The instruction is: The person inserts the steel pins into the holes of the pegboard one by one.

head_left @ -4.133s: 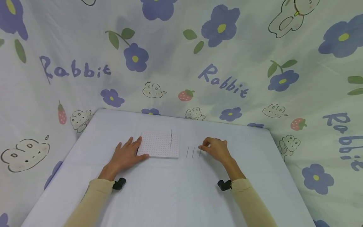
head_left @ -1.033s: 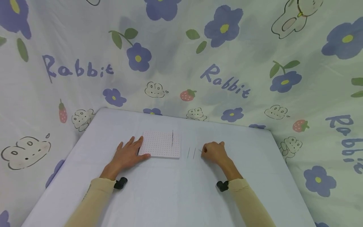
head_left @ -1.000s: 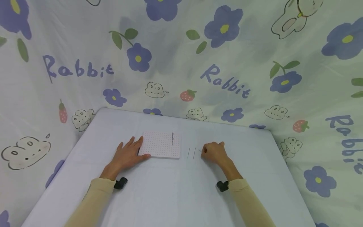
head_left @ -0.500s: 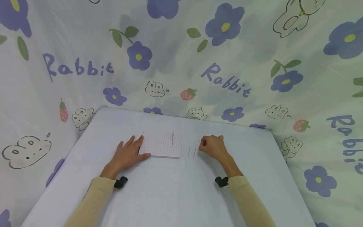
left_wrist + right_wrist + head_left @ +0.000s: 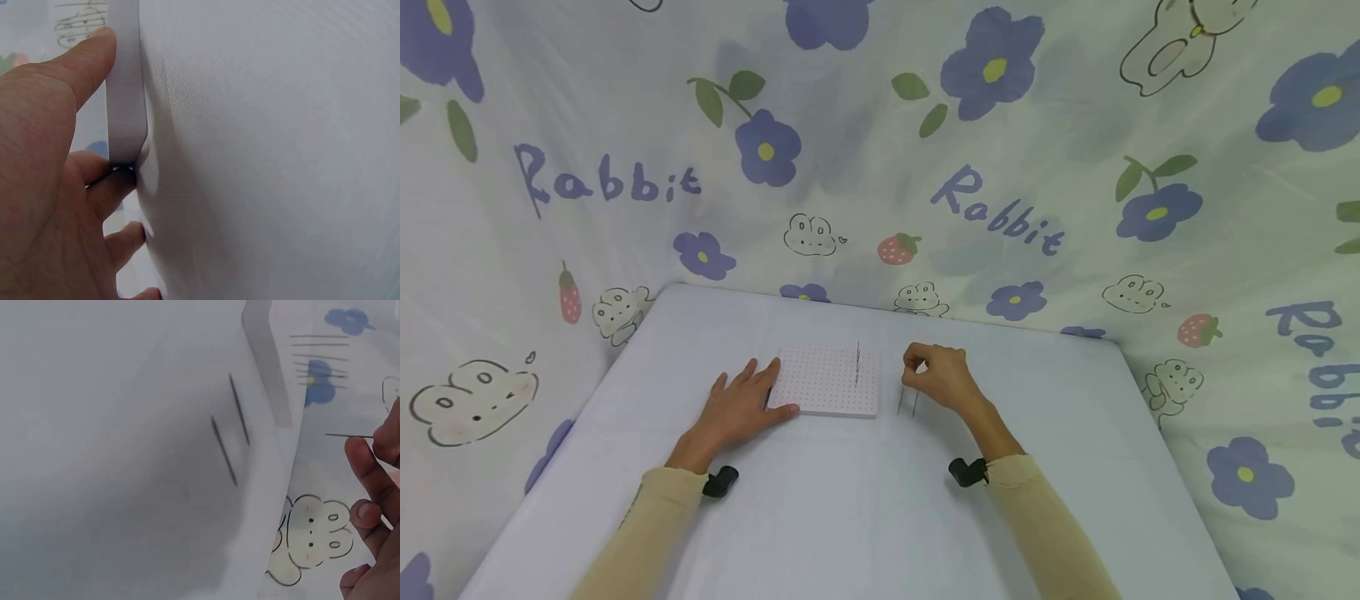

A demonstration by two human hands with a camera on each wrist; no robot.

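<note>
So the right hand (image 5: 938, 377) pinches one needle (image 5: 347, 435) lifted near the dotted board (image 5: 826, 381), steadied by the flat left hand (image 5: 739, 408); several needles (image 5: 857, 365) already stand there, two (image 5: 907, 402) remain on the table (image 5: 850, 517).

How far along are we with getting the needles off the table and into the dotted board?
Done: several needles stand upright in the dotted board near its right edge; the exact count is unclear. In hand: the right hand pinches one needle, lifted off the table, while the left hand steadies the board's left edge. Left: two loose needles lie on the table beside the board.
</note>
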